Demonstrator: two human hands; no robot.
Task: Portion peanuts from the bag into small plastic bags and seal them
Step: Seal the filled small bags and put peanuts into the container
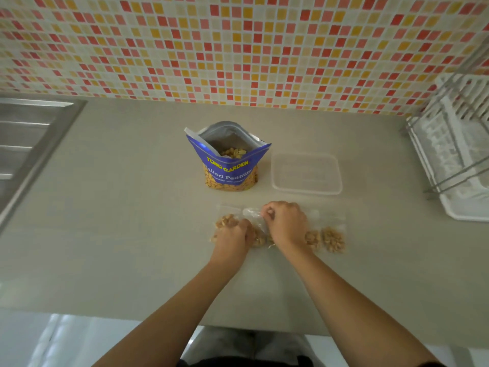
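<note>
Peanut bag (229, 160): blue foil pouch of salted peanuts, standing upright and open-mouthed at the middle of the countertop (132, 207), behind both hands. Nuts show inside the opening.
Small plastic bag (253, 213): clear, lying flat on the counter between the two hands, with its peanuts bunched at the near end and its empty top end pointing toward the pouch.
Left hand (232, 235): fingers curled down over the near, nut-filled end of the small plastic bag, holding it in place. The fingertips are hidden under the hand.
Right hand (284, 223): fingers curled tight, thumb and fingertips pinching the clear top edge of the same bag.
Other portions: one filled bag (225, 219) lies just left of the left hand, and two more filled bags (334, 238) lie side by side to the right of the right wrist, all in one row.
Step in hand: by the look of it, sealing. The portion is already in the bag and the pinch sits at the closure strip. I cannot tell whether the strip is pressed shut.
Next move calls for: running the pinch along the whole strip while the left hand keeps the nuts clear of the seal, then laying the bag in the row.
Progress: several portions done, and the pouch has plenty left.
Nearby: a clear, empty-looking plastic container (307, 173) sits just right of the pouch. A steel sink (26, 133) is at the far left and a dish rack (455, 154) at the far right.
</note>
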